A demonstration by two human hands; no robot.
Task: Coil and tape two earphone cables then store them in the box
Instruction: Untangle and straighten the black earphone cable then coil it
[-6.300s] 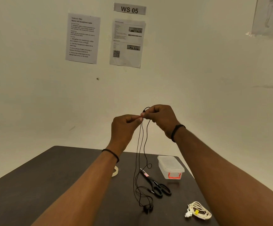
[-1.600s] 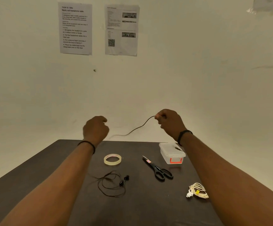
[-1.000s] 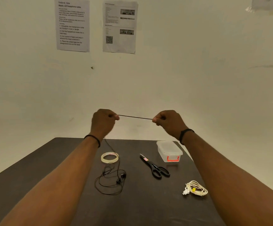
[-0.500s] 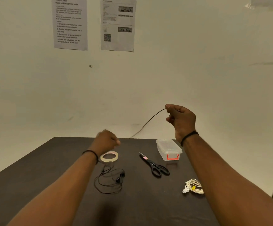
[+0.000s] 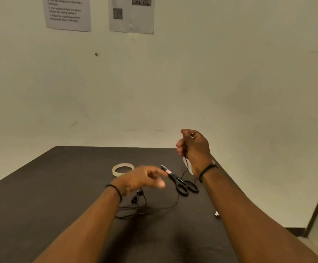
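**Black earphone cable held at one end**

The black earphone cable [image 5: 175,203] runs from the raised right hand [image 5: 193,149], whose grip pinches its upper end, down past the scissors [image 5: 182,184] to loose loops with earbuds on the dark worktop [image 5: 59,186]. The left hand [image 5: 145,179], blurred, hovers over the loops with fingers relaxed, holding nothing. A tape roll [image 5: 123,168] lies just beyond it. The box is mostly hidden behind the right wrist.
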